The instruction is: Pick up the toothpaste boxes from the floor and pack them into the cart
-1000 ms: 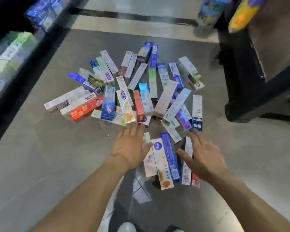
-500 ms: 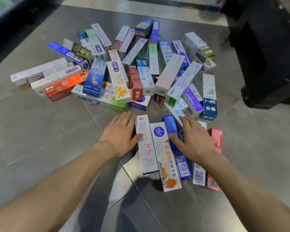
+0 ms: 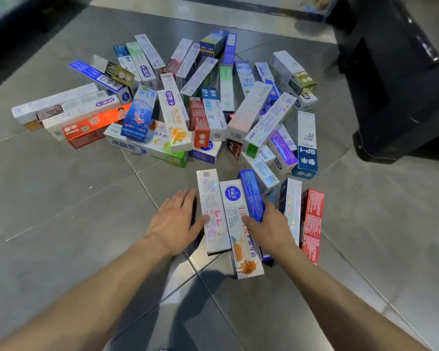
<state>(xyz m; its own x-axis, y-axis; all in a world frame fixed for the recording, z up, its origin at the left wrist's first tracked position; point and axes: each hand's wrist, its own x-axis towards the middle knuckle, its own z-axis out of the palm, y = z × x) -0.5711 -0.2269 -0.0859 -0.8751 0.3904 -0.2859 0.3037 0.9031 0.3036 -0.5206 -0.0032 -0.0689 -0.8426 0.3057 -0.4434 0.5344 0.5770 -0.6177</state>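
Observation:
Several toothpaste boxes (image 3: 178, 115) lie in a loose pile on the grey tiled floor (image 3: 61, 198). Nearest me, three lie side by side: a white holographic box (image 3: 212, 214), a white box with a blue circle (image 3: 235, 198) and a blue box (image 3: 250, 193). My left hand (image 3: 174, 222) lies flat on the floor against the holographic box, thumb touching it. My right hand (image 3: 268, 225) presses the blue box's right side, thumb on the white box; its fingertips are hidden. A silver box (image 3: 292, 203) and a red box (image 3: 312, 221) lie just right of it.
A black, bulky structure (image 3: 395, 97) stands on the floor at the right, close to the pile. Dark shelving runs along the far left edge (image 3: 0, 29). A pale floor strip (image 3: 213, 13) crosses behind the pile.
Both hands have come down and closed in on the three nearest boxes from either side. The view has dropped closer to the floor.

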